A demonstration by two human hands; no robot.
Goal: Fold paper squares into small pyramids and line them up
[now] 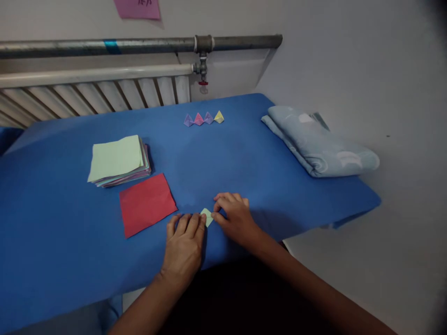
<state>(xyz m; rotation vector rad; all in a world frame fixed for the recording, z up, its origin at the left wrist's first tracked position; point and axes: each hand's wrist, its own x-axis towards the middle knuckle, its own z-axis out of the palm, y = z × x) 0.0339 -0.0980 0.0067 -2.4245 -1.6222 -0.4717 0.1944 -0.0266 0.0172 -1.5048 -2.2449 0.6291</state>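
A small folded pale green paper piece (pixel 207 217) lies on the blue table cover (pixel 244 158) near its front edge. My left hand (pixel 184 242) rests flat beside it, fingers together, fingertips touching the paper's left side. My right hand (pixel 234 215) is curled, its fingertips pinching the paper's right edge. A red paper square (pixel 146 204) lies just left of my left hand. Behind it sits a stack of coloured paper squares (pixel 118 161) with a pale green sheet on top. Several small folded paper shapes (pixel 204 118) stand in a row at the far side.
A folded light blue cloth (pixel 319 146) lies at the table's right end. A radiator (pixel 87 95) and a metal pipe (pixel 139 45) with a valve run along the wall behind. A pink note (pixel 138 8) hangs on the wall.
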